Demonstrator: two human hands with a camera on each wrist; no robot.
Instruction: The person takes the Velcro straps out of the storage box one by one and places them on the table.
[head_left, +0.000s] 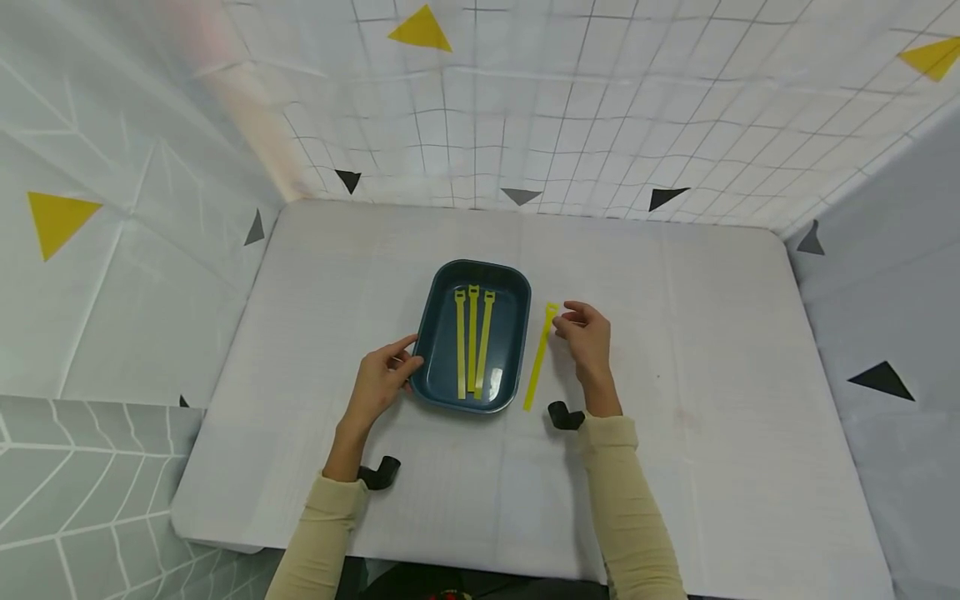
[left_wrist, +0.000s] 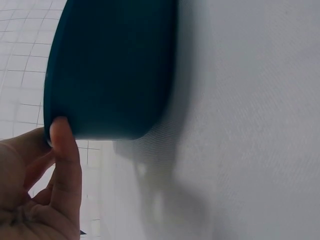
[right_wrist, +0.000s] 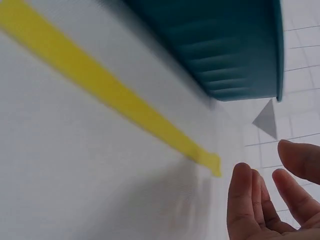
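Note:
A dark teal tray [head_left: 508, 333] stands on the white table, and several yellow cable straps [head_left: 461, 350] with slotted heads lie lengthwise inside it. My left hand [head_left: 378, 382] pinches the tray's left rim; the left wrist view has one digit against the outer wall [left_wrist: 110, 75] and another at the rim's far side. Just right of the tray, a single yellow strap [head_left: 537, 362] lies on the table. Beside that strap's slotted head is my right hand [head_left: 587, 337], its fingers [right_wrist: 241, 200] loosely bent and apart from the thumb. Nothing sits between them in the right wrist view.
Two short black bent pieces, one by the left wrist [head_left: 381, 473] and one by the right wrist [head_left: 564, 416], show beside the sleeves. A white grid-patterned curtain [head_left: 495, 108] with triangles hangs behind the table [head_left: 712, 333], and further sheets flank both sides.

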